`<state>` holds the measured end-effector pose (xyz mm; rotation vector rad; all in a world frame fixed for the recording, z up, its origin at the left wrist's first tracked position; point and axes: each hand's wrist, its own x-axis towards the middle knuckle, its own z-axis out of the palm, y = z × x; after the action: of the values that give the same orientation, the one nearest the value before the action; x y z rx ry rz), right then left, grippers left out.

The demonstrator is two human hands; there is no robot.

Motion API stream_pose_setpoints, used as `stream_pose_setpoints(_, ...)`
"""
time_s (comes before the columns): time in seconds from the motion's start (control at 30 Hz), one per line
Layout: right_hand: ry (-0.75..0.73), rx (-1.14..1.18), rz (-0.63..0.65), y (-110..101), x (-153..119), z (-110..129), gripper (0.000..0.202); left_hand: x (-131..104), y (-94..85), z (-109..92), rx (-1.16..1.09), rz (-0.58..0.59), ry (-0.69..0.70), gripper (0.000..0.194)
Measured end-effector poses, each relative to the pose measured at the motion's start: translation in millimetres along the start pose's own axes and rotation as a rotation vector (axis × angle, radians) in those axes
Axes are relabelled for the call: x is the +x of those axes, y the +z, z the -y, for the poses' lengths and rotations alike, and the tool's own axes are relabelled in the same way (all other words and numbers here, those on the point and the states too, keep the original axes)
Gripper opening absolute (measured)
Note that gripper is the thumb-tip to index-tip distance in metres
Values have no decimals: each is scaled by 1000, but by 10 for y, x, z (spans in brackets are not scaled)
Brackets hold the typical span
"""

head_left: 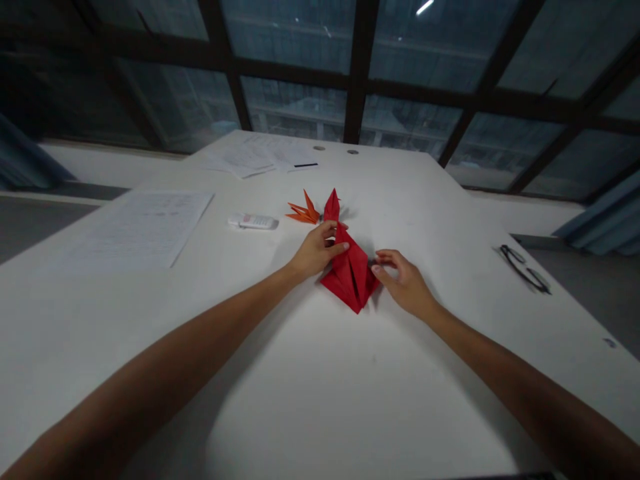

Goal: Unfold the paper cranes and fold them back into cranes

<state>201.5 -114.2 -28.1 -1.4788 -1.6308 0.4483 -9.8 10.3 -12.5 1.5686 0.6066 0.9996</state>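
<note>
A large red folded paper figure (353, 263), with pointed flaps and open creases, is on the white table in front of me. My left hand (320, 250) is closed on its upper left part, the thumb lying across the paper and the fingers behind. Beside the lower right flap is my right hand (400, 277), its thumb and fingers slightly apart. The thumb tip is at the flap's edge, but whether it presses on the paper is hard to see. Just beyond my left hand stands a pointed red folded paper piece (332, 205); whether it joins the figure is hidden.
An orange folded paper piece (305, 210) and a white tube-like item (253, 221) lie left of the red paper. Printed sheets (135, 227) are at the left, more papers (250, 155) with a dark pen (306, 165) farther back. Glasses (525, 268) rest near the table's right edge.
</note>
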Motion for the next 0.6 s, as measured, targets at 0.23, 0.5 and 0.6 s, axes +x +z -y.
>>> stream_pose_setpoints(0.23,27,4,25,-39,13,76,32,16,13,36,-76,-172,55,36)
stream_pose_setpoints(0.5,62,96,73,-33,30,27,33,-37,176,-6,-100,-180,91,33)
stream_pose_setpoints(0.6,47,169,92,-39,19,42,31,-44,209,-6,-100,-180,117,30)
